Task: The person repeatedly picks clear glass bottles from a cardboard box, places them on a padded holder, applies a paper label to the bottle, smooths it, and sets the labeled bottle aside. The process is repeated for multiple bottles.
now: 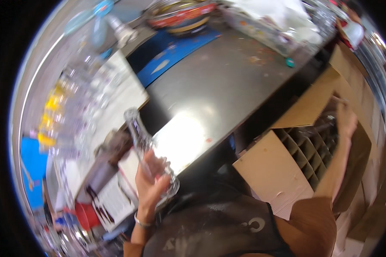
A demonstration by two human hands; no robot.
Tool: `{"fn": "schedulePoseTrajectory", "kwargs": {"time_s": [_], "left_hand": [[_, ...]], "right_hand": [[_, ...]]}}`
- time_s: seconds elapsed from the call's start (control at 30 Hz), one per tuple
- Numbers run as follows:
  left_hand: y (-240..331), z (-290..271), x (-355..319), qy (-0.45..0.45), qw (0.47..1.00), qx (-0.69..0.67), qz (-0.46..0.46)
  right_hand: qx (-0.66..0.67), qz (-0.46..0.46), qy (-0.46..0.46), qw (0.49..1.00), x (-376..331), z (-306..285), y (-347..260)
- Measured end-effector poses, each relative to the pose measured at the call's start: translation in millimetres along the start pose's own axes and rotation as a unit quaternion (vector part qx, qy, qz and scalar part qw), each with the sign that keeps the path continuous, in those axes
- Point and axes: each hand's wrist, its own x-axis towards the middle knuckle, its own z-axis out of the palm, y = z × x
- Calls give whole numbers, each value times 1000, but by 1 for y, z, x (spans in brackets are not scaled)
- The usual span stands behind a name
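Note:
My left hand is closed around a clear glass bottle, which tilts with its narrow neck pointing up and away and its wide base near my apron. Off to the right, my right hand reaches to the far end of an open cardboard box. Its fingers look curled, but blur hides what they grip. Right beside them is a clear, glassy shape, over the box's cardboard divider grid.
A dark metal table stretches ahead, with a blue mat and stacked bowls on it. Several clear bottles, some with yellow, line a pale shelf at left. A plastic-lined crate stands at the back.

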Motion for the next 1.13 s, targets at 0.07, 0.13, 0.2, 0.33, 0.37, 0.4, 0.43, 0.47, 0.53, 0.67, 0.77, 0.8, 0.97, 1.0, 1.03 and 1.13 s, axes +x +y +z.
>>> {"fn": "schedulePoseTrajectory", "kwargs": {"time_s": [0.07,0.13,0.2,0.33,0.37,0.4,0.43,0.47,0.53,0.67,0.77,0.8,0.97,1.0,1.03,1.13], "left_hand": [[0,-16,-3,37,999,-9,8],[1,-29,-4,77,997,-15,14],[-2,-49,-13,124,991,8,42],[-14,-78,-16,174,983,-5,51],[-11,-82,-16,173,984,-10,37],[-15,-89,-17,169,984,-38,34],[-26,-100,-15,162,984,-70,31],[-33,-106,-11,150,984,-90,36],[-37,-113,-9,144,981,-128,20],[-44,-114,-8,157,971,-179,15],[-50,-111,-7,188,975,-102,58],[-50,-108,-1,222,961,-37,160],[-14,-96,-8,246,926,259,125],[-17,-96,-6,238,927,264,116],[-20,-98,-3,230,929,269,108],[-44,-114,1,176,981,20,77]], "right_hand": [[39,-92,97,990,-3,-59,15],[76,-206,191,957,-16,-127,22],[150,-232,161,948,-33,-184,1],[311,-318,91,891,-47,-242,-34],[323,-322,87,885,-46,-247,-49],[371,-304,86,873,-57,-241,-90],[415,-299,66,857,-73,-236,-132],[453,-293,49,840,-90,-236,-174],[477,-381,-66,789,-120,-233,-246],[370,-588,-79,715,-163,-204,-349],[350,-636,-57,685,-182,-190,-391],[342,-643,-60,683,-187,-186,-402],[304,-644,-95,695,-197,-172,-439],[296,-651,-95,692,-198,-167,-446],[286,-658,-95,690,-199,-164,-451],[260,-663,-111,694,-203,-165,-459]]}}
